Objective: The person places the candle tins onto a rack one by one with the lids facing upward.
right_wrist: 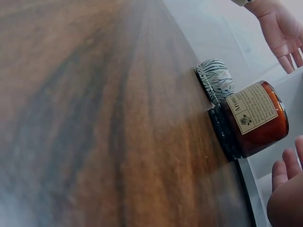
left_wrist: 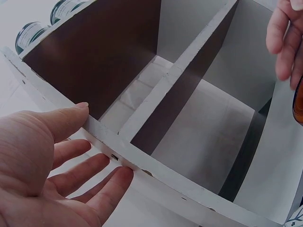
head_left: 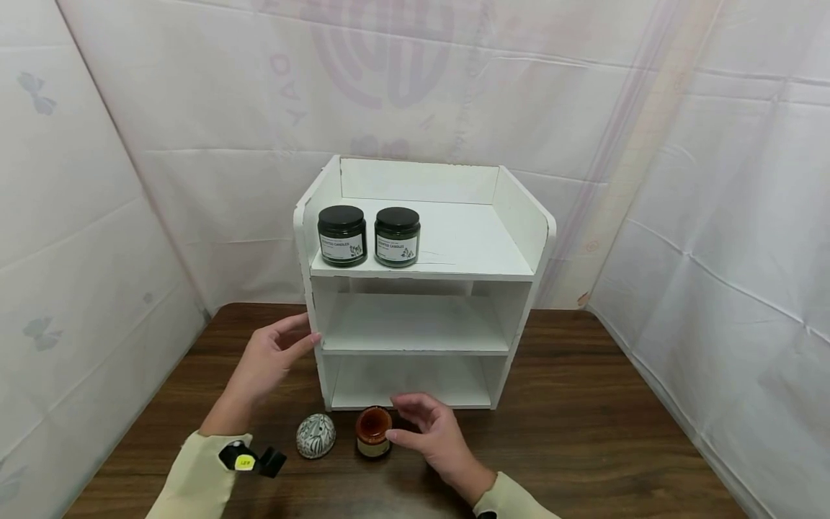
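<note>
My left hand [head_left: 269, 357] rests against the left side panel of a white shelf unit [head_left: 415, 349]. In the left wrist view its thumb lies at the panel's front edge, fingers loosely extended along the outer side. My right hand [head_left: 431, 436] is beside an amber glass jar [head_left: 373, 447], fingers loosely bent and not wrapped around it. In the right wrist view the jar [right_wrist: 255, 120] has a cream label, and its black lid end is against the table. Left of the jar sits a small black-and-white patterned round container [head_left: 315, 436].
Two dark green candle jars with black lids, one at the left [head_left: 342, 236] and one beside it [head_left: 398, 238], stand on the unit's top shelf. The unit stands on a dark wooden table [head_left: 583, 418]. White sheeting [head_left: 227, 202] surrounds the table at the back and sides.
</note>
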### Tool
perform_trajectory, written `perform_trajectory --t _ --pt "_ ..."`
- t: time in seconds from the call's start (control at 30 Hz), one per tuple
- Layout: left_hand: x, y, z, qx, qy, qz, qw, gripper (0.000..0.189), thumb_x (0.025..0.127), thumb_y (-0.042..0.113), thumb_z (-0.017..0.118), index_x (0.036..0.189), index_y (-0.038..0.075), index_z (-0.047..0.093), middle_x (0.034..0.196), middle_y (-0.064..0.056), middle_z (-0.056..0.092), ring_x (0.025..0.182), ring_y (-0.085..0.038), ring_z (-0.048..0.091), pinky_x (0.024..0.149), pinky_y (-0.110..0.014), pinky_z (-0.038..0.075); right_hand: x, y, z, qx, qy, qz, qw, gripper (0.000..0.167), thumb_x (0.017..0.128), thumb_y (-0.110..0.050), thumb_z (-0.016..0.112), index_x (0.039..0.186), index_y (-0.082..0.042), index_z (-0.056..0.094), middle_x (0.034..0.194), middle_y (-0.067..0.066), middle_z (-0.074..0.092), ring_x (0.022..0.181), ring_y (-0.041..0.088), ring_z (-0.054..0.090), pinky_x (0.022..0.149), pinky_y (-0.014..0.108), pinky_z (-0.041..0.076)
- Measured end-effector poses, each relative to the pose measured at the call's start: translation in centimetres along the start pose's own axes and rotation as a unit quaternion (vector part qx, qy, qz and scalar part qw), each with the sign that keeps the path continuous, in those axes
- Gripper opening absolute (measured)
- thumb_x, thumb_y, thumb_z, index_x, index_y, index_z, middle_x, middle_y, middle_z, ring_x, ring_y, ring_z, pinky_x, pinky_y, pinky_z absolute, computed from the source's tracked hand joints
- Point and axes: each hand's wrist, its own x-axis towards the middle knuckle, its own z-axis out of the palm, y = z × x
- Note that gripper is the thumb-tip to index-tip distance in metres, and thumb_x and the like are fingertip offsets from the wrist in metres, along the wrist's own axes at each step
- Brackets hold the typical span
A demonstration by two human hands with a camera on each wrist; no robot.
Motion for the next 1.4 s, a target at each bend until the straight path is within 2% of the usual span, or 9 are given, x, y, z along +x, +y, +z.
perform_trajectory --t 0.17,0.37,0.57,0.8,0.93,1.13,1.3,1.4 --pt "0.0 0.0 0.0 -0.004 -0.003 -0.002 1.0000 0.061 0.099 0.040 0.068 0.150 0.011 0.052 0.143 -0.015 0.062 0.126 -0.030 0.060 0.091 -0.025 0.053 0.1 0.4 0.3 -0.002 -0.002 0.018 0.9998 0.057 0.082 -0.006 0.085 0.132 0.007 0.059 0.144 0.034 0.052 0.135 0.037 0.053 0.112 0.034 0.046" --pt "-0.1 0.0 0.0 -0.008 -0.003 -0.005 1.0000 0.060 0.099 0.039 0.068 0.151 0.012 0.052 0.144 -0.015 0.061 0.127 -0.030 0.060 0.091 -0.023 0.053 0.2 1.2 0.8 0.005 -0.018 0.017 0.9997 0.063 0.082 -0.002 0.085 0.136 0.008 0.055 0.145 0.035 0.050 0.134 0.032 0.055 0.113 0.033 0.045" --pt "-0.1 0.1 0.0 -0.005 -0.002 -0.006 1.0000 0.061 0.100 0.039 0.068 0.151 0.012 0.051 0.145 -0.015 0.060 0.128 -0.032 0.059 0.092 -0.025 0.053 0.3 1.4 1.4 0.011 -0.024 0.030 0.9992 0.066 0.080 -0.002 0.086 0.138 0.006 0.054 0.145 0.028 0.054 0.131 0.026 0.057 0.108 0.024 0.046" --pt "-0.1 0.0 0.0 -0.002 -0.003 -0.004 1.0000 0.061 0.099 0.040 0.068 0.151 0.011 0.052 0.144 -0.016 0.061 0.126 -0.032 0.060 0.091 -0.025 0.053 0.7 1.3 1.9 -0.006 -0.029 0.038 0.9988 0.069 0.079 0.000 0.087 0.139 0.004 0.054 0.146 0.027 0.053 0.133 0.031 0.055 0.107 0.023 0.045" --pt "0.0 -0.1 0.0 0.000 0.000 -0.005 1.0000 0.062 0.099 0.042 0.068 0.150 0.011 0.053 0.143 -0.016 0.062 0.125 -0.031 0.060 0.090 -0.024 0.053 0.7 1.1 2.2 -0.022 -0.031 0.044 0.9983 0.072 0.077 0.002 0.087 0.141 0.004 0.052 0.144 0.023 0.055 0.132 0.029 0.055 0.106 0.022 0.045" --pt "0.1 -0.4 0.1 0.001 0.001 -0.005 1.0000 0.063 0.098 0.043 0.068 0.150 0.011 0.052 0.143 -0.016 0.062 0.126 -0.033 0.060 0.095 -0.034 0.054 0.8 1.1 2.5 -0.038 -0.026 0.059 0.9972 0.074 0.076 0.004 0.087 0.142 0.003 0.051 0.140 0.016 0.060 0.129 0.023 0.057 0.102 0.018 0.045" --pt "0.1 -0.3 0.1 -0.001 0.002 -0.004 1.0000 0.062 0.099 0.043 0.068 0.150 0.011 0.053 0.142 -0.015 0.062 0.125 -0.031 0.060 0.094 -0.032 0.055 1.1 1.3 2.8 -0.031 -0.026 0.066 0.9970 0.075 0.075 0.007 0.086 0.141 0.003 0.052 0.136 0.015 0.063 0.124 0.020 0.059 0.100 0.017 0.046" --pt "0.1 -0.3 0.1 -0.003 0.002 -0.003 1.0000 0.062 0.098 0.043 0.068 0.150 0.012 0.053 0.142 -0.015 0.062 0.125 -0.031 0.060 0.097 -0.041 0.055 1.2 1.3 2.9 -0.032 -0.026 0.066 0.9970 0.076 0.073 0.008 0.086 0.141 0.002 0.052 0.134 0.015 0.064 0.122 0.019 0.061 0.100 0.017 0.046"
